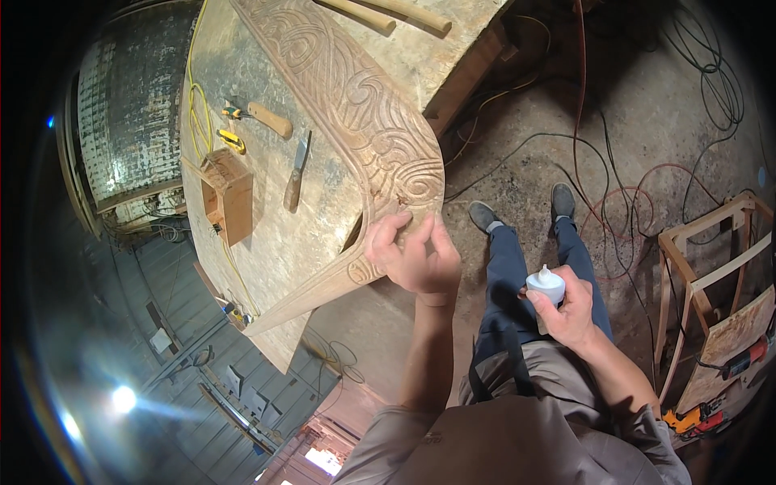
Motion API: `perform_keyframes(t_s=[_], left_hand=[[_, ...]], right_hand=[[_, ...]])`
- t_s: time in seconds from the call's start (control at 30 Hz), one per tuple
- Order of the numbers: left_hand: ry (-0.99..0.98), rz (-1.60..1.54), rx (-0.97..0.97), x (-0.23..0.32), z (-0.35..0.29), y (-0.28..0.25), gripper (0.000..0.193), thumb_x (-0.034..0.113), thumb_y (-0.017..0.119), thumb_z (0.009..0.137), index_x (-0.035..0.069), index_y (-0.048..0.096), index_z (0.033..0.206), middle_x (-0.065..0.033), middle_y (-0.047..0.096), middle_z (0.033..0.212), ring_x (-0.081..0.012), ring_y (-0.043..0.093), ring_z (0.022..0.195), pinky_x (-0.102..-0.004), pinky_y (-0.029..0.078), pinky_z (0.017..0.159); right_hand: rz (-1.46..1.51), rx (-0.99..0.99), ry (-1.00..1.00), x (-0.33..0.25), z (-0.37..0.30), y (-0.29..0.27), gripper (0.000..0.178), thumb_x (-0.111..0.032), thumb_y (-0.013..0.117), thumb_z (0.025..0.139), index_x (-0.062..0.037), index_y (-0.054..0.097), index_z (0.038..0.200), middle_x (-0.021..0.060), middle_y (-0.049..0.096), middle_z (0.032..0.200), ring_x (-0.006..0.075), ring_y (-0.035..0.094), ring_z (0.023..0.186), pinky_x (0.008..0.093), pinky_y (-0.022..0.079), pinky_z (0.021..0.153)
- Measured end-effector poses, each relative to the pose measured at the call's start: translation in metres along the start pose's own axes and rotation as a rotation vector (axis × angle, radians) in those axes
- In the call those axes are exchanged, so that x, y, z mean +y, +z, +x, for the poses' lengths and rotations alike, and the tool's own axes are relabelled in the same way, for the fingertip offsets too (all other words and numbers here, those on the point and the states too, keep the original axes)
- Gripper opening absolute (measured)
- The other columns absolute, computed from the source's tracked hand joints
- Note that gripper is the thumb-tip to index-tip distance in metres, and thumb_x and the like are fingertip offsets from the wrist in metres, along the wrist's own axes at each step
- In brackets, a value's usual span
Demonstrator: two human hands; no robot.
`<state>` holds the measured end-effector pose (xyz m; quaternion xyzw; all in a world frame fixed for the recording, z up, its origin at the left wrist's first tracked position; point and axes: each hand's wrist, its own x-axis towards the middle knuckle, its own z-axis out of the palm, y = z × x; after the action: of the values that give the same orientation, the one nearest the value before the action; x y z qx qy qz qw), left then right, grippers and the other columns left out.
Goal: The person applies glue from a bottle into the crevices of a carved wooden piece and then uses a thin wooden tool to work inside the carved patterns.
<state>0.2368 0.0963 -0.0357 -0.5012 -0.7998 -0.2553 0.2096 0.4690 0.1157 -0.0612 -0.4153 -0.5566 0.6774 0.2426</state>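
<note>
A long carved wooden piece [347,89] with scroll relief lies across the worktable [267,194], its curved end nearest me. At that end my left hand [416,259] rests over the carving with bent fingers drawn together at the wood. Whatever is between those fingertips is hidden and slightly blurred. A small dark, rough spot shows in the carving just beyond them. Lower right, in front of my legs, my right hand [570,311] is closed round a white squeeze bottle [546,284] with its pointed nozzle upward.
On the table lie a flat-bladed knife [297,171], a wooden-handled tool [271,120], a yellow cutter [231,141] and a small wooden box [228,194]. Two wooden rods [404,14] lie at the far edge. Cables [602,145] cross the floor; a wooden frame [711,267] stands right.
</note>
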Motion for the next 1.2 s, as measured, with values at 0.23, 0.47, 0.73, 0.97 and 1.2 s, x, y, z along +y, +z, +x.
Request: perform_keyframes(t_s=[0.23, 0.47, 0.73, 0.97, 1.2], left_hand=[[-0.008, 0.0, 0.0, 0.002, 0.001, 0.001, 0.022, -0.008, 0.08, 0.072, 0.007, 0.069, 0.084, -0.0115, 0.063, 0.108, -0.0308, 0.058, 0.103, -0.0419, 0.047, 0.091], [-0.051, 0.025, 0.014, 0.007, 0.01, 0.006, 0.023, -0.009, 0.08, 0.071, 0.005, 0.071, 0.086, -0.0145, 0.063, 0.112, -0.032, 0.057, 0.104, -0.0413, 0.049, 0.088], [-0.189, -0.003, -0.017, 0.008, 0.007, 0.004, 0.026, -0.01, 0.08, 0.07, 0.005, 0.071, 0.09, -0.0179, 0.06, 0.12, -0.0326, 0.058, 0.107, -0.0403, 0.049, 0.087], [-0.396, -0.014, -0.076, 0.009, 0.017, -0.002, 0.051, 0.001, 0.087, 0.067, 0.002, 0.06, 0.11, -0.0261, 0.048, 0.145, -0.0394, 0.049, 0.127, -0.047, 0.041, 0.106], [-0.53, -0.052, -0.133, 0.007, 0.027, -0.006, 0.095, 0.004, 0.089, 0.068, -0.003, 0.039, 0.149, -0.0295, 0.036, 0.158, -0.0442, 0.036, 0.146, -0.0518, 0.027, 0.123]], right_hand=[[-0.013, -0.007, 0.004, -0.001, 0.0, -0.002, 0.024, -0.012, 0.082, 0.086, 0.0, 0.065, 0.097, 0.0105, 0.072, 0.076, 0.0198, 0.071, 0.063, 0.0297, 0.052, 0.059], [-0.01, -0.001, 0.007, 0.001, 0.0, -0.001, 0.024, -0.012, 0.083, 0.086, -0.0002, 0.065, 0.097, 0.0106, 0.072, 0.076, 0.0197, 0.071, 0.064, 0.0298, 0.052, 0.059], [-0.011, -0.01, 0.022, -0.003, 0.004, -0.001, 0.022, -0.01, 0.082, 0.087, 0.0004, 0.065, 0.098, 0.011, 0.073, 0.077, 0.0187, 0.07, 0.065, 0.0297, 0.053, 0.06], [-0.024, -0.03, 0.039, -0.006, 0.008, -0.004, 0.021, -0.009, 0.08, 0.089, 0.0014, 0.065, 0.099, 0.0106, 0.074, 0.079, 0.0175, 0.072, 0.067, 0.0291, 0.054, 0.062], [-0.01, -0.044, 0.044, -0.011, 0.01, -0.006, 0.018, -0.008, 0.078, 0.09, 0.0017, 0.065, 0.098, 0.0112, 0.076, 0.08, 0.0184, 0.075, 0.071, 0.0292, 0.056, 0.064]])
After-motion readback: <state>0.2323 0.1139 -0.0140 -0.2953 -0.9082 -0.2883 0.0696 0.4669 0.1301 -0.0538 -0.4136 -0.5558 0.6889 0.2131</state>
